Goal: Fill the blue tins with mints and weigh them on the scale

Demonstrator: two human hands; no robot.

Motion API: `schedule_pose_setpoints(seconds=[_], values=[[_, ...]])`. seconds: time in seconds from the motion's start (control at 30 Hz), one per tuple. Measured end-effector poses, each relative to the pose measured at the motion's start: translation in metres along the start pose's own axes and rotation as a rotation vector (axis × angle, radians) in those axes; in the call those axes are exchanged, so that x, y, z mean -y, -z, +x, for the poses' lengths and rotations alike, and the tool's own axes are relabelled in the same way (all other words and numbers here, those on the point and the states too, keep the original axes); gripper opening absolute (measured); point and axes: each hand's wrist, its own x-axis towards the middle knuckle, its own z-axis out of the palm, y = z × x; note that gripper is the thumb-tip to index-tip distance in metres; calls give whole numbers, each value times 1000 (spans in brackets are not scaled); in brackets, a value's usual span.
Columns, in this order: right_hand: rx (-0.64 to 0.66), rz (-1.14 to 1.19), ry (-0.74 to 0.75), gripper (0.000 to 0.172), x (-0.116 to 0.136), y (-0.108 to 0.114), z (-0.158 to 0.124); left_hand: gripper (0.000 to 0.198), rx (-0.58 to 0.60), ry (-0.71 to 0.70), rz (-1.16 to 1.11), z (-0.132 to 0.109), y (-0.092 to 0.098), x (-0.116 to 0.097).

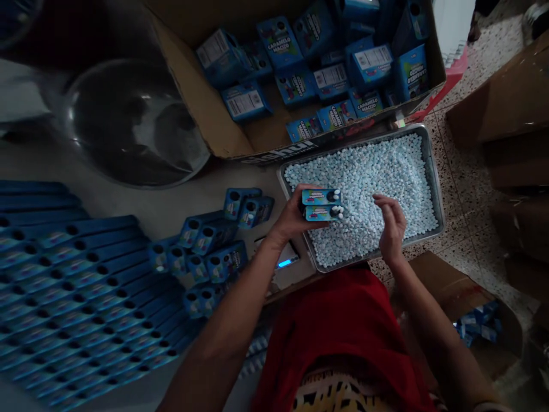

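Observation:
My left hand [294,217] grips two small blue candy boxes [321,205], stacked one on the other, over the near left part of a metal tray [432,166]. The tray is filled with small pale blue and white candies [377,171]. A few candies show at the boxes' open right ends. My right hand [390,226] hovers over the candies just right of the boxes, fingers curled loosely together; what they hold, if anything, is too small to make out.
A cardboard carton [214,114] of filled blue boxes [300,80] stands behind the tray. Flat blue box blanks [72,297] cover the table at left, with folded empty boxes [210,246] beside them. A large clear bowl [128,126] sits at the back left. Brown cartons [506,103] stand at right.

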Motion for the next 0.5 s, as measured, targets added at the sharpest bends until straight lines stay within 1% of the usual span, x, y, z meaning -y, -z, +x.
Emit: schedule_pose_setpoints(seconds=[0.03,0.07,0.13,0.17,0.2,0.23,0.27,0.3,0.33,0.4,0.43,0.47,0.5], values=[[22,-166,10,33,-13,11,-3,84,9,30,-25,-4,6,1],[92,-347,42,33,-27,19,-6,85,23,56,-55,-9,12,2],[340,-659,138,51,-54,28,-9,85,44,95,-113,-18,18,3],[472,-769,189,60,-66,28,-9,85,48,104,-129,-23,19,4],[580,-847,233,65,-77,25,-6,85,45,104,-136,-27,20,5],[649,-900,268,66,-87,22,0,84,34,95,-136,-31,19,6],[674,-932,289,64,-94,17,7,83,20,78,-136,-35,18,7],[659,-944,294,60,-100,13,17,82,10,54,-139,-38,17,9],[607,-932,279,55,-105,9,27,80,0,27,-139,-41,16,11],[432,-820,185,40,-107,1,47,78,-33,-16,-124,-44,13,15],[326,-707,101,33,-103,-2,55,77,-59,-23,-103,-45,12,16],[231,-553,-4,30,-97,-6,60,76,-89,-19,-72,-45,10,17],[163,-364,-118,31,-88,-10,62,75,-114,-4,-35,-44,8,16]])
